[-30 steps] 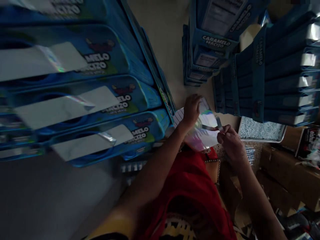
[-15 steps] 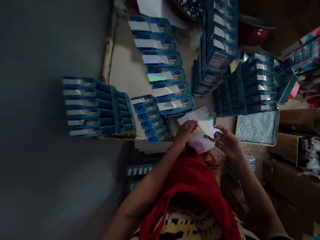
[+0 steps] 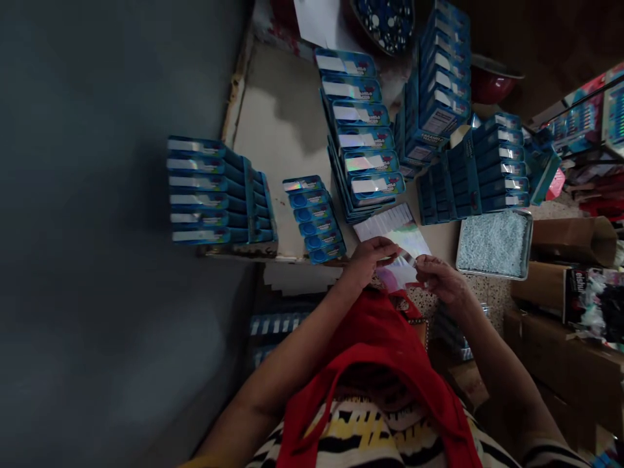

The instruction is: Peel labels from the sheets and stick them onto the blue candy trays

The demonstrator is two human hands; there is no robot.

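Observation:
A small shiny sticker strip is stretched between my two hands, over the table's front edge. My left hand pinches its left end with thumb and forefinger. At the other end, the fingertips of my right hand are closed on the strip. Beneath them lies a glossy sheet of strips with a rainbow sheen, partly covered by my hands. Just beyond the sheet rises a stack of blue cartons bearing white shiny strips. Left of that, a row of smaller blue cartons lies by the edge.
Banded blue cartons stand at the left corner and at the right, with a taller stack behind. A metal tray of pale granules sits at right. Cardboard boxes fill the lower right.
My left hand has lifted off the sheet, and my right hand has come in toward it. Both now hold the strip, which earlier was at the right fingers. The view has shifted.

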